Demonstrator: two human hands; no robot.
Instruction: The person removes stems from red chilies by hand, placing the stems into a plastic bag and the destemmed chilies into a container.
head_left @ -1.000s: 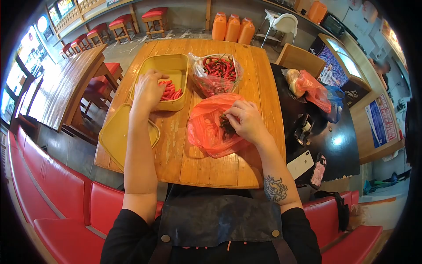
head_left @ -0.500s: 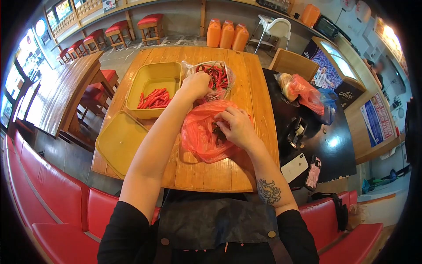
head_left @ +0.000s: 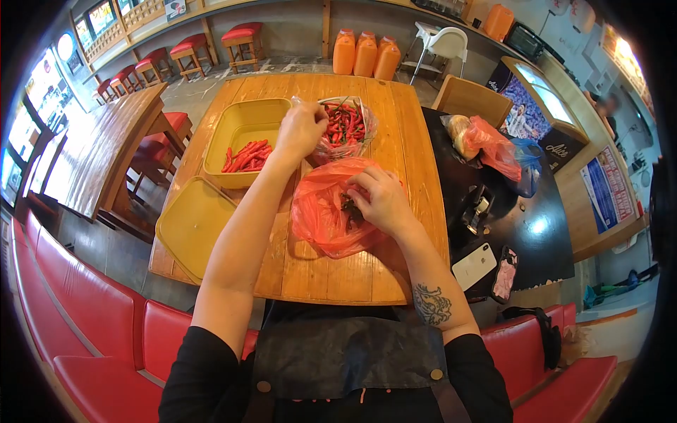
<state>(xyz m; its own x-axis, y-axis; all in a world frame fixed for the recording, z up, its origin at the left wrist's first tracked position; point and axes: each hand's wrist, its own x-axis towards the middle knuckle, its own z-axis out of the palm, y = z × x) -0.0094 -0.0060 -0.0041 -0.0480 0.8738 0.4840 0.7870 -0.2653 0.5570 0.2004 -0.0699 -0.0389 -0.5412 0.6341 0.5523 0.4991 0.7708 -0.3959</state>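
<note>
Between the yellow box [head_left: 243,120] and the clear bag of red chillies [head_left: 344,125], my left hand [head_left: 304,128] is closed, its fingertips at the bag's left edge; what they hold, if anything, is too small to name. Red chillies [head_left: 247,156] lie in the near part of the box. My right hand [head_left: 381,199] pinches over the open red plastic bag [head_left: 317,211], where dark green stems [head_left: 350,206] show beneath its fingertips. The yellow lid [head_left: 195,229] rests on the table at the near left.
The wooden table [head_left: 331,282] adjoins a black table [head_left: 539,247] on the right, which bears a phone [head_left: 474,267], a pink-patterned case [head_left: 505,273], a tape dispenser [head_left: 479,210] and filled plastic bags [head_left: 493,148]. A wooden chair [head_left: 471,102] stands behind it.
My left hand has moved from over the box to the clear bag, then slightly back to the left. My right hand has stayed over the red bag. The whole view has shifted slightly.
</note>
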